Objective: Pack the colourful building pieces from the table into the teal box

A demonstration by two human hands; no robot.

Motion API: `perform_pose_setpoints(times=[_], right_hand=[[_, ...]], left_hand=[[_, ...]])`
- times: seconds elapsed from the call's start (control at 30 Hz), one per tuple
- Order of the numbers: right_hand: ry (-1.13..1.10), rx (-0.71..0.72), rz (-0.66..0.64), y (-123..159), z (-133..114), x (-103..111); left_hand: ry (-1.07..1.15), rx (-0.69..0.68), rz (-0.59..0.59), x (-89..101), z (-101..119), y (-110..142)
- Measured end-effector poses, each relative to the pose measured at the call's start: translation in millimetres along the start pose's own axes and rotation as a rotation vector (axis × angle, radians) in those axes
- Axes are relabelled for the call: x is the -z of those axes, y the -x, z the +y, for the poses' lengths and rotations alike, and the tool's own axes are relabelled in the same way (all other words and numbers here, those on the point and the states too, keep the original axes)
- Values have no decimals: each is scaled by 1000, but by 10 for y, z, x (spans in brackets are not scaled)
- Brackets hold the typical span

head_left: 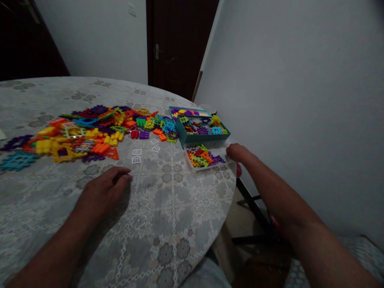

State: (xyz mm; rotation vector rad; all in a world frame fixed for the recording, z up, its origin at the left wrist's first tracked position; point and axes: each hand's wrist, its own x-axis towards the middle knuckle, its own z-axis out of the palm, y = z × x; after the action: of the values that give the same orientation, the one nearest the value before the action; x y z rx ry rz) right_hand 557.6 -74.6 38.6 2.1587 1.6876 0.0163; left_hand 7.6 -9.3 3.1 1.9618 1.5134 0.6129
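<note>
My left hand (105,187) rests on the tablecloth with nothing in it, its thumb and forefinger a little apart. Just beyond its fingertips lie white window-shaped toy pieces (136,159). My right hand (235,151) is closed at the right end of a clear plastic box (196,168), its fingers partly hidden. Inside the box, colourful toy pieces (200,156) gather at the left, red, orange, lime and purple. Behind it stands a teal box (195,138) full of lattice-shaped building pieces.
A wide heap of colourful building pieces (81,134) spreads over the left and middle of the table. Another teal box (190,109) stands behind the first. The round table (168,208) curves close to the wall (294,100) on the right. A dark stool (255,204) stands below its edge.
</note>
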Motion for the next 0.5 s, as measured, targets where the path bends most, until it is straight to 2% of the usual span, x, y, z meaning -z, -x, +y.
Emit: perform_pose_setpoints(times=[0.13, 0.27, 0.37, 0.5], right_hand=[[7, 4, 8, 55, -24, 61], [0, 14, -46, 48, -123, 83], [12, -35, -74, 39, -170, 90], [34, -133, -43, 95, -173, 149]], left_hand=[[9, -15, -4, -10, -31, -2], [48, -26, 4, -16, -56, -15], [16, -11, -8, -10, -51, -17], [50, -31, -7, 4, -28, -8]])
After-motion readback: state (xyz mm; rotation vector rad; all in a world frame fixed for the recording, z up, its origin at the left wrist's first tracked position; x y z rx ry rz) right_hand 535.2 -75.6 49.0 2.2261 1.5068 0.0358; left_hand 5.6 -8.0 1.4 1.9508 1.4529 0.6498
